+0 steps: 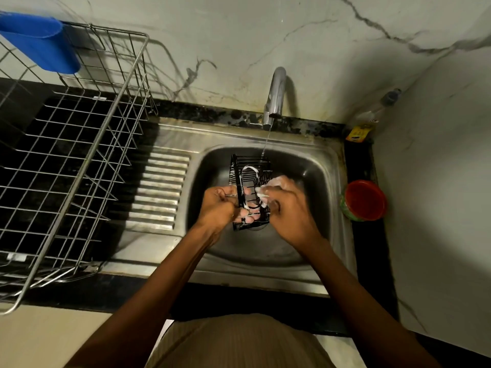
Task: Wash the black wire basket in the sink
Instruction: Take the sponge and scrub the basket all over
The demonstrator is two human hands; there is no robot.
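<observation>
**Soapy basket over the sink bowl**

My two forearms reach forward from the ribbed beige fabric (239, 341) at my waist and meet over the steel sink (329, 166). My left hand (216, 205) grips the left edge of the black wire basket (251, 181), fingers curled round its rim and showing through the wires underneath. My right hand (288, 208) is curled against the basket's right side, pinching a wad of white foam (273, 183) that presses on the wires; I cannot tell whether a cloth or sponge lies under the suds. A white soapy streak loops across the inside of the basket. I hold the basket tilted, above the middle of the bowl, its far end raised toward the tap.

A thin stream of water (266, 142) falls from the chrome tap (275, 94) and lands just at the basket's far edge. To the left of the bowl is the ribbed drainboard (159, 187), and beyond it on the dark tabletop (106, 296) stands a large silver wire dish rack (79, 144), with a blue plastic holder (42, 41) hung on its far rim.

To the right of the sink, on the narrow strip of tabletop, sits a red and green tub (365, 200). Farther back in the corner stands a clear bottle (374, 112) with a yellow label, close against the veined marble wall (239, 35).
</observation>
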